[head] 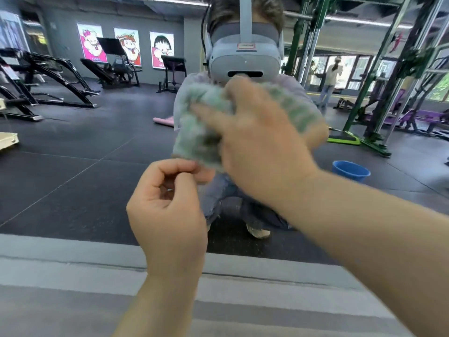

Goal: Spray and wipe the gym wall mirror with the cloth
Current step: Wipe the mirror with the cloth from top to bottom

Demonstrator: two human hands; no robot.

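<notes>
The wall mirror [92,166] fills the view and reflects me crouched in front of it. My right hand [255,142] holds a bunched green-and-white cloth [194,142] against the glass at chest height of my reflection; hand and cloth are blurred by motion. Just below the cloth's lower edge, my left hand [167,210] has its fingers curled, and its fingertips are at the glass. I see nothing held in it. No spray bottle is in view.
A grey ledge [60,263] runs along the mirror's foot. In the reflection are a blue bucket [349,170] on the dark floor behind me, black exercise machines [48,79] at the left, a green rack [364,93] at the right and people standing far back.
</notes>
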